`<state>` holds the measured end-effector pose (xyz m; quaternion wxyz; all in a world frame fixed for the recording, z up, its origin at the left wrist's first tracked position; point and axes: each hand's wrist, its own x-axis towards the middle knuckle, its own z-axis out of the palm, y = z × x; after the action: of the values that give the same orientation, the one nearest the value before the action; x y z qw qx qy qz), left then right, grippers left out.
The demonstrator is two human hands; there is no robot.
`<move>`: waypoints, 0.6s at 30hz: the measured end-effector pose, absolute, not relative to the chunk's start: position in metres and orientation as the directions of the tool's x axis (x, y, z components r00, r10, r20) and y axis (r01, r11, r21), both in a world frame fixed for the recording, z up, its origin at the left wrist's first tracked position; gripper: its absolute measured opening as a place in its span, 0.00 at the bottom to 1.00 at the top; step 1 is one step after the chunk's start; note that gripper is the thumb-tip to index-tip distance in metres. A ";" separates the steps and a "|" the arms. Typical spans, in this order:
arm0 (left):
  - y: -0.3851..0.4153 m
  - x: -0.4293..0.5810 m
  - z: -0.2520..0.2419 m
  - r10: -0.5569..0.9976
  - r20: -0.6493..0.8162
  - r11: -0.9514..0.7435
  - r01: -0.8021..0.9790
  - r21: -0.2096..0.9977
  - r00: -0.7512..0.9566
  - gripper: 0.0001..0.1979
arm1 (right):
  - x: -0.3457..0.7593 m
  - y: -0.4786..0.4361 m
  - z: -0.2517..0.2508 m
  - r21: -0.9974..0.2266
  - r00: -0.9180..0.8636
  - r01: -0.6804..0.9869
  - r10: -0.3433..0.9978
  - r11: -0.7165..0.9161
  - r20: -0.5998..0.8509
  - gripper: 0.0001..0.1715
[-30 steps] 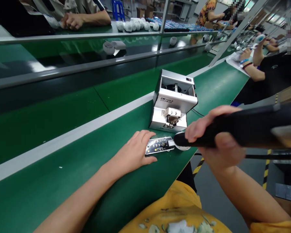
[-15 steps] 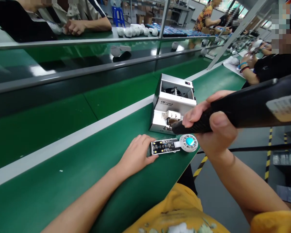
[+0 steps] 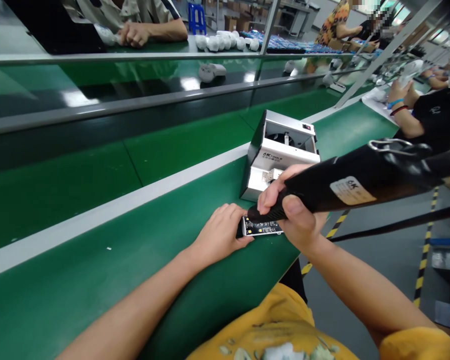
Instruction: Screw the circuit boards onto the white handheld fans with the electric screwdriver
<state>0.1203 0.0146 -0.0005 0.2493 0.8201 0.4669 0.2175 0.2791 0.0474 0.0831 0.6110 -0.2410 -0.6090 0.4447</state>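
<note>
My left hand [image 3: 222, 235] grips the left end of a white-edged device with a black circuit board [image 3: 262, 228], which lies flat on the green bench. Wrapped round a black electric screwdriver [image 3: 318, 186] is my right hand [image 3: 290, 210]. The screwdriver's front end is over the board's upper left part, and its tip is hidden from view. My right hand covers the right part of the device, its round end included. Just behind both hands stands a silver screw feeder box [image 3: 281, 155].
Beyond the bench runs a green conveyor [image 3: 180, 135] with a white part [image 3: 212, 73] on it. White round parts [image 3: 225, 42] sit on the far bench near a person's hands. Another person works at the right. A black cable [image 3: 397, 223] trails off to the right.
My right hand and the screwdriver have moved left and down, from the feeder box to over the circuit board. The device's round end is now covered. My left hand keeps its grip.
</note>
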 end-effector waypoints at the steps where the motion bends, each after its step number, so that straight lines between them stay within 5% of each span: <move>1: 0.014 0.121 0.000 0.877 0.117 -0.433 0.660 0.614 0.467 0.23 | 0.277 0.048 0.083 -0.833 -0.136 -0.253 0.834 0.492 0.534 0.12; 12: 0.014 0.120 -0.005 0.871 0.113 -0.443 0.665 0.602 0.478 0.25 | 0.276 0.053 0.088 -0.869 -0.212 -0.207 0.847 0.449 0.488 0.18; 18: 0.015 0.120 0.004 0.863 0.061 -0.432 0.670 0.604 0.502 0.23 | 0.301 0.049 0.136 -0.756 0.115 -0.160 0.772 0.635 0.625 0.13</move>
<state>0.1197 0.0147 0.0040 0.2621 0.8259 0.4640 0.1841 0.3009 0.0495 0.1357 0.6976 -0.2659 -0.5753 0.3342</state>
